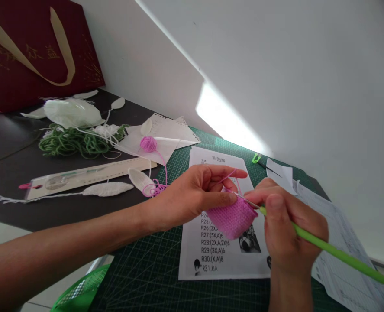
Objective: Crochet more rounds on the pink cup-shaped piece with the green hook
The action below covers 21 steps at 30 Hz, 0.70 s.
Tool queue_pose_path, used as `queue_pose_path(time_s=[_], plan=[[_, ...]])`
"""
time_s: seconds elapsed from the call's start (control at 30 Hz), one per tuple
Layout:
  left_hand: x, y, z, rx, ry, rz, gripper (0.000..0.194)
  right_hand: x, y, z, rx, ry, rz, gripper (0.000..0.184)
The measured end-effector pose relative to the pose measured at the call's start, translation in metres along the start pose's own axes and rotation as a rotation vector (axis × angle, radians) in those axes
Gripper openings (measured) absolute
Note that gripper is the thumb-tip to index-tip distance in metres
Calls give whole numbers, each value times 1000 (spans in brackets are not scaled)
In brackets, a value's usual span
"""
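Observation:
My left hand (pixel 208 188) pinches the upper edge of a pink crochet piece (pixel 232 219), with its index finger stretched out and pink yarn running over it. In my right hand (pixel 287 221) is a crochet hook (pixel 334 251) with a green handle; its metal tip meets the top edge of the piece near my left thumb. The piece hangs over a printed pattern sheet (pixel 208 268). From the work, the yarn leads left past loose pink loops (pixel 154 188) to a small pink yarn ball (pixel 148 144).
Beneath the sheet lies a green cutting mat (pixel 140 268). To the left are a ruler (pixel 97 175), white crocheted leaf shapes (pixel 107 189), green yarn (pixel 71 141) and a red paper bag (pixel 42 47). A green clip (pixel 256 157) and more papers (pixel 337 225) lie to the right.

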State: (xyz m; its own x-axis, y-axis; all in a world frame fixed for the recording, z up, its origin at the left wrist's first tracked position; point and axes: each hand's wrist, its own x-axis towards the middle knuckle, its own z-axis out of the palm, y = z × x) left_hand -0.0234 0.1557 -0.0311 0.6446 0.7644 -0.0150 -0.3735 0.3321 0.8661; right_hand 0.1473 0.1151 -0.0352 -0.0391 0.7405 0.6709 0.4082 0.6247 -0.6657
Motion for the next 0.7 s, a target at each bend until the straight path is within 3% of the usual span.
queue_pose_path(time_s=[0.17, 0.37, 0.57, 0.7], plan=[[-1, 3, -1, 45, -46, 10, 32, 1, 2, -13, 53, -132, -31, 25], [0, 5, -1, 340, -46, 67, 39, 0, 1, -21, -25, -200, -32, 25], [0, -3, 1, 726, 125, 230, 40, 4, 0, -13, -286, -249, -176, 19], [2, -11, 0, 920, 272, 298, 39, 5, 6, 0, -430, -212, -249, 28]])
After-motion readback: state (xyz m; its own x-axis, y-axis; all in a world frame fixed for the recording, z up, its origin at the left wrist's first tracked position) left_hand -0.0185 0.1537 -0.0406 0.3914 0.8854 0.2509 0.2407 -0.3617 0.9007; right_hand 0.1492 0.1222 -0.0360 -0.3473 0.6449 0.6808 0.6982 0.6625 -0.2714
